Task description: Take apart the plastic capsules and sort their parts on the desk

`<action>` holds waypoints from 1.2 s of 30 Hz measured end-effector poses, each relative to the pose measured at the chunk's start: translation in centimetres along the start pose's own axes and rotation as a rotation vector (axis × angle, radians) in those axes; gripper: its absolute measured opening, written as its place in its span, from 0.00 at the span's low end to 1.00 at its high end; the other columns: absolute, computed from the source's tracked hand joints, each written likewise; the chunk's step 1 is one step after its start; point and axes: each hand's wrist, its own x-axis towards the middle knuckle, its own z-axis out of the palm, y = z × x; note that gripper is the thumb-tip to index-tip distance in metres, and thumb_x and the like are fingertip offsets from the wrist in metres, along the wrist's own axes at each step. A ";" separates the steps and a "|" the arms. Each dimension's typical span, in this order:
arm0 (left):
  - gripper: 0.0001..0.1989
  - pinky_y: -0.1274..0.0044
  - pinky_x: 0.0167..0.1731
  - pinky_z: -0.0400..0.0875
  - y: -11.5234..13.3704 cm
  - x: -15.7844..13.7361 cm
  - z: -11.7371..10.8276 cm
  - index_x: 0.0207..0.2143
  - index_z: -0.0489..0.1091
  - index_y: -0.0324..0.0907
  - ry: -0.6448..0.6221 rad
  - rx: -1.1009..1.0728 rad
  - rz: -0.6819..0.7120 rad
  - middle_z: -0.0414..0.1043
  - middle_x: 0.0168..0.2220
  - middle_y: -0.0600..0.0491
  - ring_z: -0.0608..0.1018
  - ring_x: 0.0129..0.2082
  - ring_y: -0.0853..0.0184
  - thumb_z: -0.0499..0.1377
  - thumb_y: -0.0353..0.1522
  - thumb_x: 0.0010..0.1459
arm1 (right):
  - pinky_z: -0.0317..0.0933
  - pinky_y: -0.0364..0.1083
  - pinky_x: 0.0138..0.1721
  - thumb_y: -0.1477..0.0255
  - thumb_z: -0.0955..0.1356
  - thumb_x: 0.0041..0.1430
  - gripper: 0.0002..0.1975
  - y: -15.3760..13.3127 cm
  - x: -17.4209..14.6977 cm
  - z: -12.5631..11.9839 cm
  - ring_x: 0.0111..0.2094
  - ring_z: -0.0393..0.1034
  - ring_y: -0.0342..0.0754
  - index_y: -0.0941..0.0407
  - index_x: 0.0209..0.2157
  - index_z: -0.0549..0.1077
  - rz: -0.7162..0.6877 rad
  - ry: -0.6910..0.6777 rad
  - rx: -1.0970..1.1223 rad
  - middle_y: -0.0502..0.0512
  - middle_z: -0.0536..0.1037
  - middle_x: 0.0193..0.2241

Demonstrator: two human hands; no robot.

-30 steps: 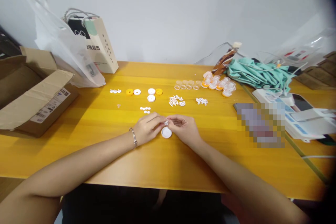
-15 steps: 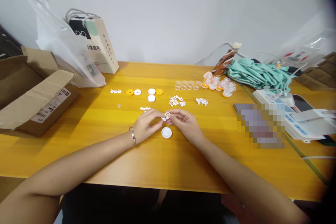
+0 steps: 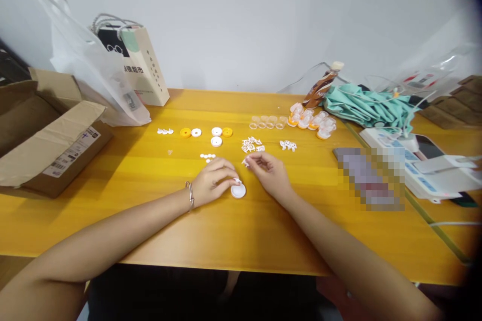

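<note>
My left hand [image 3: 215,180] is closed on a small white plastic piece [image 3: 237,181], held at the upper edge of a round white disc [image 3: 238,191] that lies on the table. Thumb and forefinger of my right hand [image 3: 270,174] pinch a small white openwork part [image 3: 246,161], just above and right of the disc. Beyond the right hand lies a cluster of white spoked parts [image 3: 251,144], with a smaller group of white pieces [image 3: 288,145] to its right. Several tiny white caps [image 3: 208,156] rest behind the left hand.
White and yellow rings [image 3: 227,132], clear cups [image 3: 268,122] and orange-and-clear assemblies [image 3: 312,120] stand farther back. A cardboard box [image 3: 52,145] and bags [image 3: 146,67] occupy the left. A bottle [image 3: 322,85], folded teal umbrella [image 3: 371,105], blurred-out phone [image 3: 371,178] and power strip [image 3: 414,165] are right.
My hands have moved apart. The left came down to the disc with its small white piece; the right drew slightly up and right with the openwork part.
</note>
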 end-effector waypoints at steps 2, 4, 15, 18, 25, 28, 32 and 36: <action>0.03 0.76 0.35 0.67 0.1 0.0 0.0 0.34 0.69 0.39 -0.016 -0.029 0.003 0.68 0.33 0.50 0.71 0.33 0.70 0.56 0.27 0.57 | 0.65 0.44 0.34 0.63 0.67 0.52 0.11 0.8 0.9 -0.9 0.29 0.70 0.44 0.56 0.30 0.74 -0.014 0.109 -0.038 0.52 0.77 0.29; 0.04 0.76 0.35 0.67 0.1 0.0 0.1 0.34 0.69 0.39 -0.015 -0.061 -0.007 0.68 0.33 0.50 0.71 0.34 0.70 0.55 0.27 0.57 | 0.64 0.45 0.35 0.62 0.67 0.51 0.12 1.7 2.0 -1.8 0.31 0.70 0.45 0.56 0.31 0.75 -0.037 0.228 -0.123 0.53 0.77 0.30; 0.05 0.76 0.38 0.68 0.1 0.0 0.2 0.36 0.68 0.39 -0.006 -0.098 -0.044 0.70 0.34 0.49 0.73 0.35 0.70 0.54 0.27 0.58 | 0.60 0.47 0.35 0.66 0.64 0.55 0.13 4.5 4.6 -1.9 0.30 0.66 0.47 0.55 0.36 0.77 -0.117 0.210 -0.431 0.54 0.75 0.26; 0.05 0.75 0.38 0.68 0.1 0.0 0.3 0.37 0.68 0.39 -0.003 -0.097 -0.064 0.71 0.34 0.49 0.73 0.35 0.70 0.54 0.27 0.58 | 0.60 0.47 0.35 0.66 0.64 0.55 0.12 4.7 4.6 -1.9 0.30 0.66 0.47 0.55 0.36 0.77 -0.118 0.202 -0.426 0.54 0.75 0.26; 0.06 0.76 0.37 0.69 0.1 0.0 0.3 0.37 0.69 0.39 0.027 -0.079 -0.084 0.72 0.33 0.50 0.73 0.34 0.70 0.54 0.27 0.58 | 0.61 0.48 0.36 0.67 0.65 0.54 0.12 4.1 4.4 -1.8 0.29 0.65 0.46 0.55 0.38 0.76 -0.133 0.238 -0.413 0.53 0.74 0.26; 0.06 0.76 0.36 0.69 0.1 -0.1 0.1 0.36 0.70 0.40 0.060 -0.060 -0.127 0.73 0.33 0.51 0.74 0.33 0.70 0.54 0.28 0.58 | 0.61 0.48 0.37 0.66 0.64 0.56 0.11 2.3 3.1 -1.5 0.30 0.66 0.46 0.55 0.35 0.75 -0.207 0.230 -0.374 0.53 0.74 0.27; 0.07 0.77 0.36 0.71 0.0 -0.4 0.2 0.39 0.68 0.40 0.160 -0.094 -0.231 0.73 0.33 0.51 0.75 0.32 0.71 0.56 0.30 0.57 | 0.62 0.45 0.35 0.68 0.64 0.57 0.09 -0.4 0.3 -0.6 0.32 0.67 0.45 0.54 0.37 0.72 -0.341 -0.071 -0.233 0.53 0.75 0.31; 0.10 0.78 0.36 0.73 -0.1 -0.5 0.3 0.41 0.66 0.40 0.198 -0.140 -0.258 0.74 0.33 0.52 0.77 0.33 0.71 0.58 0.31 0.55 | 0.63 0.43 0.33 0.69 0.64 0.57 0.07 -1.4 -1.3 0.5 0.30 0.68 0.43 0.54 0.37 0.71 -0.318 -0.202 -0.164 0.52 0.75 0.30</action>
